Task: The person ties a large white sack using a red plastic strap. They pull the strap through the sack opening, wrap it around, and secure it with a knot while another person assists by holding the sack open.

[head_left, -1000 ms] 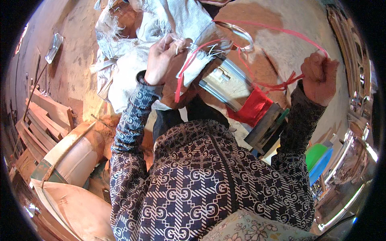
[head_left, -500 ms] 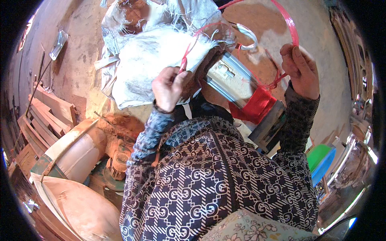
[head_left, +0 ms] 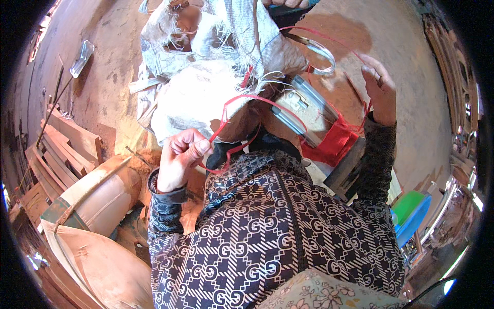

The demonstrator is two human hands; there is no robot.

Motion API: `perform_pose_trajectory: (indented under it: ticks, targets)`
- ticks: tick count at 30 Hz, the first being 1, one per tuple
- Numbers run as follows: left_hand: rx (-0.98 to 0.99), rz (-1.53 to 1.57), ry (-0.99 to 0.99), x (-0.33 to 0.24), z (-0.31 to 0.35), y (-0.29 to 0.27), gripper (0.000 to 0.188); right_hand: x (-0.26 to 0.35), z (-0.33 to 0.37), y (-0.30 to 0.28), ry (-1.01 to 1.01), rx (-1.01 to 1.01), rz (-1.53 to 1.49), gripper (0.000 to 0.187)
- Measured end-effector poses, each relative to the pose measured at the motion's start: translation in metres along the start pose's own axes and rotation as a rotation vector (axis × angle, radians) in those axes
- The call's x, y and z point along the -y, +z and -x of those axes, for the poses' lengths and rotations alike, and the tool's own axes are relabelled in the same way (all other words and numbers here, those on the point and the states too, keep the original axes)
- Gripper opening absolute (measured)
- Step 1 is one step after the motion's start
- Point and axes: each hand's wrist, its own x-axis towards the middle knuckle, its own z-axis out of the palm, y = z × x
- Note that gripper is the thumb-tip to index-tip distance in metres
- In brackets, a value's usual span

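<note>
White sack [head_left: 190,95] in the way, room on the right

The right hand [head_left: 380,90] could go right, over the floor [head_left: 417,113], up to the long boards [head_left: 445,77]. The big sack blocks the far side of the left hand [head_left: 182,157]. Red string [head_left: 252,96] loops between the hands, and a red cloth [head_left: 329,147] sits there too.

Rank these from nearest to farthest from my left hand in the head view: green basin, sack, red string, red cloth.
From your left hand:
1. Red string: held in it.
2. Sack: just beyond it, higher in the picture.
3. Red cloth: well off to the right.
4. Green basin: farther right, lower in the picture.
</note>
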Motion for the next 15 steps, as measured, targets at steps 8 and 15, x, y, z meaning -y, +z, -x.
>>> perform_pose_trajectory:
  ticks: [8, 15]
  targets:
    - [0.096, 0.112, -0.161, 0.026, 0.009, 0.020, 0.019, 0.034, 0.026, 0.062, -0.655, -0.231, 0.183, 0.045]
    - [0.051, 0.141, -0.138, 0.025, 0.038, 0.002, 0.019, 0.055, 0.049, 0.141, -0.705, 0.244, 0.207, 0.043]
